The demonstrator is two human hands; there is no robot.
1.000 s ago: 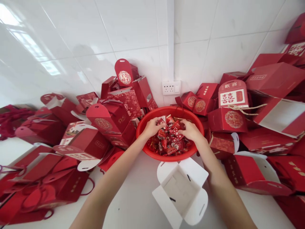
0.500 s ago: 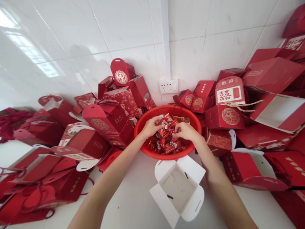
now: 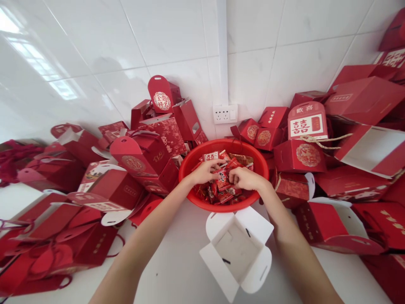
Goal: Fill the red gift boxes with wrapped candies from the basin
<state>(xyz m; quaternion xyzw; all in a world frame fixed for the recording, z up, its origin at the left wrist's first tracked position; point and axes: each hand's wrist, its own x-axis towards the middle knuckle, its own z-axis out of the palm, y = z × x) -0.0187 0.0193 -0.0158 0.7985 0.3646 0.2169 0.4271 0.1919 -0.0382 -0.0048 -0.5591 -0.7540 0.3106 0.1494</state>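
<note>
A red plastic basket (image 3: 224, 207) holds a heap of small red-wrapped packets (image 3: 225, 196). Over the left part of the heap is my left hand (image 3: 207, 171), its fingers curled around the edge of a red packet with dark characters. My right hand (image 3: 246, 178) is close beside it, fingers bent down into the packets; what its fingertips hold, if anything, is hidden. In front of the basket lies an open box (image 3: 236, 249) with white flaps spread outward and a bare inside.
Red gift boxes (image 3: 139, 156) are piled on the left, and more red boxes (image 3: 306, 154) crowd the right. Behind the basket, a socket (image 3: 225, 114) sits on the white tiled wall (image 3: 177, 38). The white table (image 3: 171, 261) shows in front.
My left hand has shifted slightly down and its fingers reach further right. My right hand has moved a little left and lower into the packets, closer to my left hand.
</note>
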